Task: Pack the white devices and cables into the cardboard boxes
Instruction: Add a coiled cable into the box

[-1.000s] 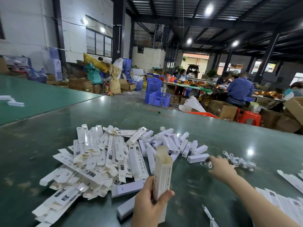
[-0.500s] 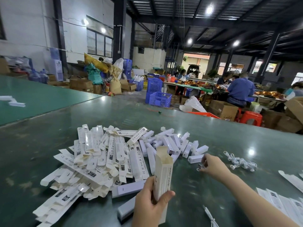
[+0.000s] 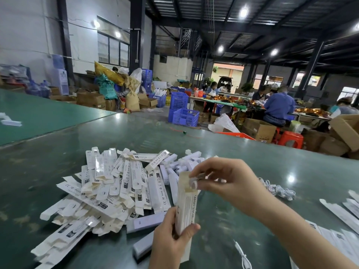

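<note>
The left hand [image 3: 171, 239] grips the upright box [image 3: 185, 206] while the right hand [image 3: 225, 179] pinches a blurred cable [image 3: 194, 182] at its mouth, which may snag on the flap and spill.

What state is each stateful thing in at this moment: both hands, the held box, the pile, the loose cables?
Left hand: grips the upright box.
Right hand: pinches a blurred white item at the box's mouth.
Upright box: top open.
Box pile: flat, unfilled, heaped.
Bundled cables: lying loose on the table.
Single cable: lying loose.
</note>
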`<state>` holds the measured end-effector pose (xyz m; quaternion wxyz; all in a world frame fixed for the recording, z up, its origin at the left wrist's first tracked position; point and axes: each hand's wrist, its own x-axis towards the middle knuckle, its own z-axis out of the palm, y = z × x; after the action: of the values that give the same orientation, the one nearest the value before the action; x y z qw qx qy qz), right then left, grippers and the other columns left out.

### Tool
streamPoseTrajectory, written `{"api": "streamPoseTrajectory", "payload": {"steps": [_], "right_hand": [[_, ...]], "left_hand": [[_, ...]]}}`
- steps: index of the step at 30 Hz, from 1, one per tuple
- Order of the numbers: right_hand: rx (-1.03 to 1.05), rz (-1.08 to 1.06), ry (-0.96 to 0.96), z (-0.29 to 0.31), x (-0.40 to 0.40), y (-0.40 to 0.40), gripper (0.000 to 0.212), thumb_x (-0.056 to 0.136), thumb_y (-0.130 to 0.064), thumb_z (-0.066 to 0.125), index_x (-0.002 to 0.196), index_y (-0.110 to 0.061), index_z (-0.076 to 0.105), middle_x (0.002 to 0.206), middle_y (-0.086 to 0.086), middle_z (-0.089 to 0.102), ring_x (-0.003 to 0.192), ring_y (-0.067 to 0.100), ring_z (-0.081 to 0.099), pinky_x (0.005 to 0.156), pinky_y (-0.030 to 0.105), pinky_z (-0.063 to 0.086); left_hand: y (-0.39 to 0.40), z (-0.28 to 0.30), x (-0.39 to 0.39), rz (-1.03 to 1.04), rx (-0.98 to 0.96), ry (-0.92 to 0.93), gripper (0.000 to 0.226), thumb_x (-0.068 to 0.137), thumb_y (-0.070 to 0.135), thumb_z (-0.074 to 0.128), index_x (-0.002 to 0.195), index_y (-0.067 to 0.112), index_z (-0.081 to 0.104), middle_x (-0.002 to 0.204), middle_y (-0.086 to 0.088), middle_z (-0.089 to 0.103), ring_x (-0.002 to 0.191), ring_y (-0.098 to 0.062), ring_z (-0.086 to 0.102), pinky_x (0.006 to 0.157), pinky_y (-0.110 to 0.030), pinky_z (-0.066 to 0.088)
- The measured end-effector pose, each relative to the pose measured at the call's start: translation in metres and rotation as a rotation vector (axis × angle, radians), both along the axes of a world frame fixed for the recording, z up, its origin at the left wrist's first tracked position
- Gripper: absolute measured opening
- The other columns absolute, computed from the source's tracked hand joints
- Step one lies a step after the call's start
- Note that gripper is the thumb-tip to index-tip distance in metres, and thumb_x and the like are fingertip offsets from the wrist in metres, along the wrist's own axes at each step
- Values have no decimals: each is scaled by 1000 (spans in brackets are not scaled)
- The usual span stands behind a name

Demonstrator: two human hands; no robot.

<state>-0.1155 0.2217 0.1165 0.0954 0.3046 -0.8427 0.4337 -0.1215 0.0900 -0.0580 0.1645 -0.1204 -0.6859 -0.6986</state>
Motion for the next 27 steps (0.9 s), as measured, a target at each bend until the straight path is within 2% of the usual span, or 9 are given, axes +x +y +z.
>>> {"api": "streamPoseTrajectory", "payload": {"steps": [2,4,8,12,15,18,20,24,27], "right_hand": [[213,-133,137,3,2,-8,22,72,-18,81,83,-35,72,76,-18,59,77,-1,51,67,9,38],[329,-253,165,5,-1,-11,22,70,-23,81,87,-34,74,80,-15,46,81,2,47,73,16,38],[348,-270,105,3,-2,-15,20,67,-29,83,83,-37,74,80,-14,41,79,6,45,67,18,33],[350,-269,129,-1,-3,-18,17,68,-31,81,83,-37,75,81,-17,45,85,11,41,74,24,32],[489,-224,229,-1,-2,-19,13,74,-41,74,86,-37,76,96,-24,52,97,10,29,84,26,22],[717,-204,252,-3,0,-17,19,86,-49,57,94,-40,72,123,-26,43,112,9,18,86,25,11],[813,-152,222,-8,1,-15,28,96,-43,43,95,-33,68,134,-23,37,120,9,14,92,28,8],[765,-118,165,-8,8,-16,39,98,-32,30,85,-17,64,130,-19,41,117,7,13,90,22,3],[684,-176,349,-6,10,-15,30,94,-32,41,85,-23,68,125,-20,51,121,10,24,98,26,12]], "left_hand": [[0,0,1,1,-36,6,43,65,54,77,93,25,62,85,11,73,78,-5,68,65,-10,48],[-1,1,1,-4,-55,10,38,64,45,74,94,25,62,85,11,73,79,-4,68,63,-9,47],[-1,2,2,-10,-67,17,41,63,42,74,94,16,63,83,8,73,74,-2,66,62,-9,45],[-1,2,1,-12,-68,13,41,63,38,74,95,14,64,83,10,73,76,-3,67,66,-12,47],[-1,2,2,-12,-61,18,42,63,41,74,94,15,65,82,12,73,74,-1,67,65,-10,46],[-1,1,2,-26,-58,31,37,65,38,76,93,17,64,82,10,73,73,-3,67,66,-12,47],[0,0,0,-27,-58,54,34,67,40,81,90,21,64,80,7,72,72,-7,67,67,-17,49],[2,-1,-1,-25,-22,72,32,61,47,79,85,32,64,80,3,73,73,-10,68,67,-21,52],[4,-2,0,-49,42,88,55,63,40,80,110,27,54,86,4,74,76,-11,70,68,-16,51]]}}
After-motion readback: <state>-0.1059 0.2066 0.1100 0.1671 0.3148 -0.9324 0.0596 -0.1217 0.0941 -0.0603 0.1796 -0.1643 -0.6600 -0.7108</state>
